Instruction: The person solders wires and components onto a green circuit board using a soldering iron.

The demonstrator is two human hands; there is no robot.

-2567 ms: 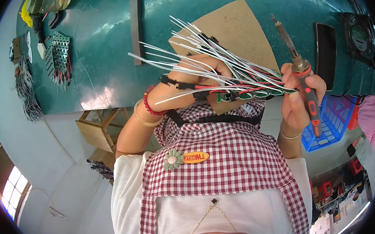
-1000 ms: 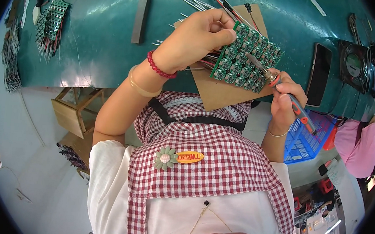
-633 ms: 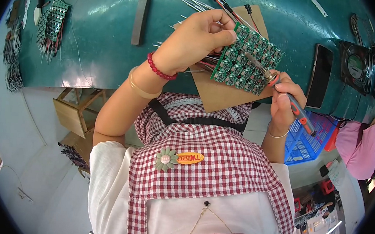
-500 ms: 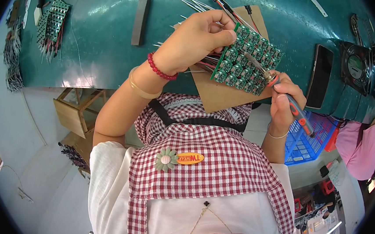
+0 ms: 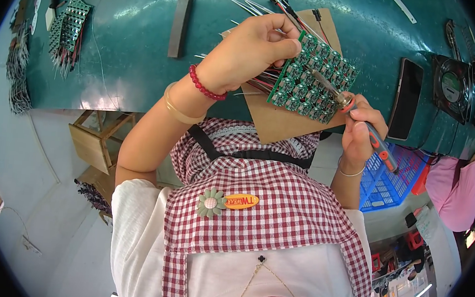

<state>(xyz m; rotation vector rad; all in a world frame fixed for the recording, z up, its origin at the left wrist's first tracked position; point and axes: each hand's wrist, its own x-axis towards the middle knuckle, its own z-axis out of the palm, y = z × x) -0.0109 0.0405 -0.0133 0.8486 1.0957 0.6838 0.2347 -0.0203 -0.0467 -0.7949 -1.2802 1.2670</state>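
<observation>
My left hand [image 5: 271, 42] is closed at the upper left edge of a green circuit board panel [image 5: 309, 87] packed with rows of small parts. Its thumb lies near the panel's corner; what else the fingers pinch is hidden. In my right hand [image 5: 363, 125] is a soldering iron [image 5: 381, 148] with a grey and red handle. The iron's metal tip points up and left over the middle of the panel; whether it touches cannot be made out. Red, black and white wires [image 5: 259, 82] stick out beside and behind the panel. Beneath it lies a brown cardboard sheet [image 5: 273, 123].
On the green table [image 5: 128, 45] are a dark metal bar [image 5: 182, 18], a smaller stack of boards with wires [image 5: 68, 32] and a wire bundle [image 5: 17, 70]. To the right sit a phone [image 5: 406, 98] and a fan [image 5: 451, 87]. A blue basket [image 5: 385, 182] stands below the edge.
Hands, panel and iron hold almost the same place; the iron's tip has shifted very slightly. The whole view has moved a little.
</observation>
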